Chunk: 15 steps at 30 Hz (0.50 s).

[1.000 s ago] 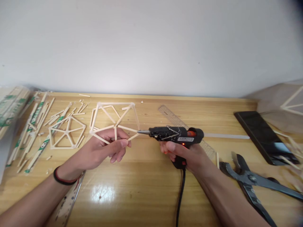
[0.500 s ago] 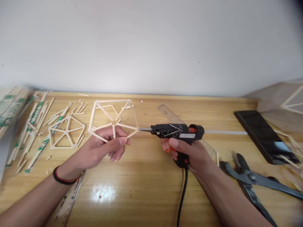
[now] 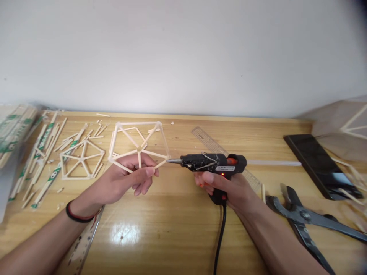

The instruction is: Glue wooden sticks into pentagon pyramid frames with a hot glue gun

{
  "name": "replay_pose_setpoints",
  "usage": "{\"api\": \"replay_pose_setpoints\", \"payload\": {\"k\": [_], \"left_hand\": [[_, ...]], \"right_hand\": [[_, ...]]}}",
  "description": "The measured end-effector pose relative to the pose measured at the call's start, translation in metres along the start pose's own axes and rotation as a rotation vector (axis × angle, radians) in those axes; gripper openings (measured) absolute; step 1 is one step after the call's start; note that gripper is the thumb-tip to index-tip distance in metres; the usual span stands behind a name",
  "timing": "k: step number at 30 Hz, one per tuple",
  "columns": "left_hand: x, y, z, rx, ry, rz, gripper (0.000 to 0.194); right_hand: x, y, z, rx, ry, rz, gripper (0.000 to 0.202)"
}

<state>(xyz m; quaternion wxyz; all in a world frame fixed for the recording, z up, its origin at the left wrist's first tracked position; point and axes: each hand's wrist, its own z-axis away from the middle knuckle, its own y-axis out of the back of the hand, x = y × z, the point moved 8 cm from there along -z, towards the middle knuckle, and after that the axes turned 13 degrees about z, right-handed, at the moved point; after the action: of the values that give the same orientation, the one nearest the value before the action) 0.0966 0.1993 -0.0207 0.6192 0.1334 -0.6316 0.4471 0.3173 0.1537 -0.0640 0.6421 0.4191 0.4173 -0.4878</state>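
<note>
glue [image 3: 272,163] in a clear stick ran out of the rear of the black hot glue gun [image 3: 206,162], which the right hand [image 3: 226,187] held with its fingers wrapped around the grip. a small red light glowed on the gun's side, and its black cord [image 3: 220,236] ran down to the near edge of the view. the metal nozzle [image 3: 174,161] pointed left and met the right corner of a pentagonal stick frame [image 3: 140,123] with five inner spokes. the left hand [image 3: 126,179] pinched the near side of that frame between thumb and fingers, above the wooden table [image 3: 157,244]; a dark band [image 3: 77,215] circled the left wrist.

to the left on the table lay a second spoked pentagon [image 3: 82,157], with short cut sticks near it and long sticks, some in green-printed wrappers [image 3: 53,175], farther left. a clear ruler [image 3: 212,144] lay slanted behind the gun. on the right were a black phone [image 3: 321,166] and, nearer, metal hand cutters [image 3: 306,215] with their handles apart. a pale wall [image 3: 183,57] stood at the far side.
</note>
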Motion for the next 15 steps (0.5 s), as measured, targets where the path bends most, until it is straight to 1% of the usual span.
{"api": "replay_pose_setpoints", "payload": {"k": [9,15], "left_hand": [[0.0028,-0.0018,0.0003,0.025,0.01,-0.084,0.018],[0.0011,-0.0026,-0.0024,0.043,0.007,-0.131,0.021]], "right_hand": [[-0.0041,-0.0012,-0.0009,0.019,-0.005,0.021,0.055],[-0.0001,-0.0009,-0.0003,0.018,-0.015,0.044,0.052]]}}
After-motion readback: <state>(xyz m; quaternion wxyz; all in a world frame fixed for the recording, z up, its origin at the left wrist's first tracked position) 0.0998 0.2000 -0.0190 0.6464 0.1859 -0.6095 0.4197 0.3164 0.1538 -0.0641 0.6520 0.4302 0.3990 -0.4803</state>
